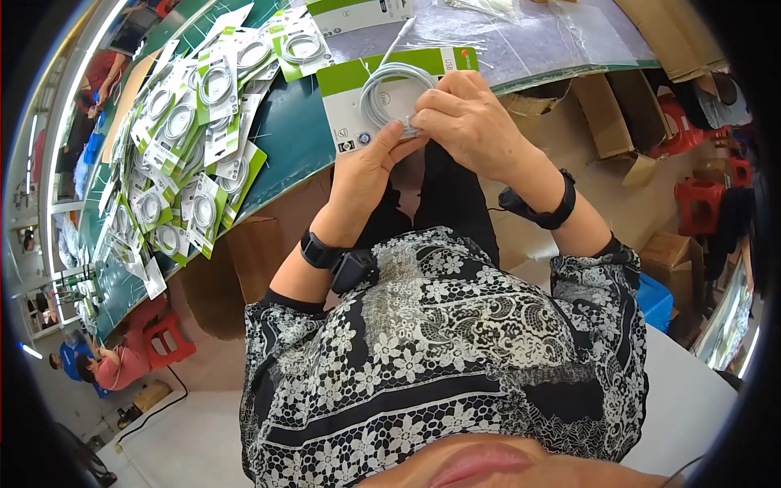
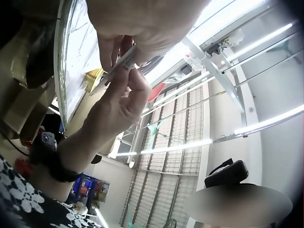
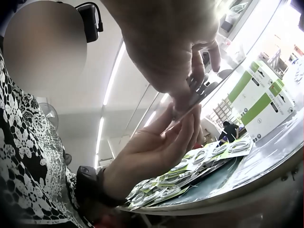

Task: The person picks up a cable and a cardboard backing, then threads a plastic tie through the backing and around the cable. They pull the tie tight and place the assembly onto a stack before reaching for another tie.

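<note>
A white and green packaging card (image 1: pixel 342 106) marked USB is held up in front of the body at the table's edge. On its front lies a coiled pale cable (image 1: pixel 370 93), one end with a white plug (image 1: pixel 404 30) sticking up past the card. My left hand (image 1: pixel 364 175) grips the card's lower edge, thumb in front at the bottom of the coil. The right hand (image 1: pixel 472 122) has curled fingers pinching at the coil's lower right, covering part of it. In the right wrist view the card (image 3: pixel 209 92) appears nearly edge-on between both hands; the pinched spot is mostly hidden.
A heap of carded cables (image 1: pixel 179 122) covers the green table (image 1: pixel 281 138) at left. Thin white strips (image 1: pixel 455 47) lie on the purple-grey surface beyond the card. Cardboard boxes (image 1: pixel 606 114) and red stools (image 1: pixel 695 207) stand at right; another red stool (image 1: pixel 169 342) is at left.
</note>
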Available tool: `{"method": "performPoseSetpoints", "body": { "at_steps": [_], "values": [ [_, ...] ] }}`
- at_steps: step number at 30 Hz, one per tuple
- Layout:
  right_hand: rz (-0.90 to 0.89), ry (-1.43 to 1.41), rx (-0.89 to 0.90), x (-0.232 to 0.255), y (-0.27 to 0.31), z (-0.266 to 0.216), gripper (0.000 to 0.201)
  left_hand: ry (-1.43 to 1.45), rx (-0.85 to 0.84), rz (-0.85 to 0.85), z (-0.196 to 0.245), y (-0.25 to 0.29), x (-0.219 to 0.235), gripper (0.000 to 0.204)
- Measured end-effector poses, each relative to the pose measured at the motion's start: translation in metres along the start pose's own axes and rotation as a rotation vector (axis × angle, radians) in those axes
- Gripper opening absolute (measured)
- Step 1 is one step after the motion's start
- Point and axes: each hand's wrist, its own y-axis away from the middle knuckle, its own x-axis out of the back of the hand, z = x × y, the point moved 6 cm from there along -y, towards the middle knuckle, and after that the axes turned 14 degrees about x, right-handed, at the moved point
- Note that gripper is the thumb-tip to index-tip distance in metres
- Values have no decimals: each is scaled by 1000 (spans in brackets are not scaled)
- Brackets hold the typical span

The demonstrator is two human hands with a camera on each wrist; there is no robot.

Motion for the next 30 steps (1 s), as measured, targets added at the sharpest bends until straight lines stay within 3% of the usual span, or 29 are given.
{"method": "performPoseSetpoints", "body": {
  "at_steps": [2,5,6,9,10,12,13,15,20,24,27,28,30],
  "values": [
    [-8,-8,-5,-1,2,0,12,5,-16,19,0,1,-1,33],
    [340,-130,-142,18,13,15,13,13,-55,61,4,5,-3,34],
    [340,-133,-138,14,19,23,13,3,-65,66,8,7,-4,34],
    [425,-510,-825,-27,80,76,22,-21,-79,78,11,15,-5,35],
    [432,-508,-829,-37,85,68,22,-34,-78,69,11,16,-5,35],
    [290,-965,-858,-74,76,38,28,-53,-75,46,10,16,-9,36],
    [288,-964,-864,-85,73,35,28,-50,-69,46,8,17,-10,36],
    [360,-639,-492,-80,52,23,32,-37,-76,78,8,20,-9,36],
    [401,-511,-437,-80,38,21,27,-97,-159,142,14,29,-14,36],
    [412,-182,-337,-79,38,15,28,-174,-205,204,27,30,-18,33],
    [291,-851,-664,-100,39,13,15,-365,-202,241,30,20,5,26],
    [292,-857,-660,-99,39,13,15,-458,-204,264,29,18,12,23],
    [201,-1187,-661,-105,37,11,9,-474,-235,283,29,16,17,20]
  ]
}}
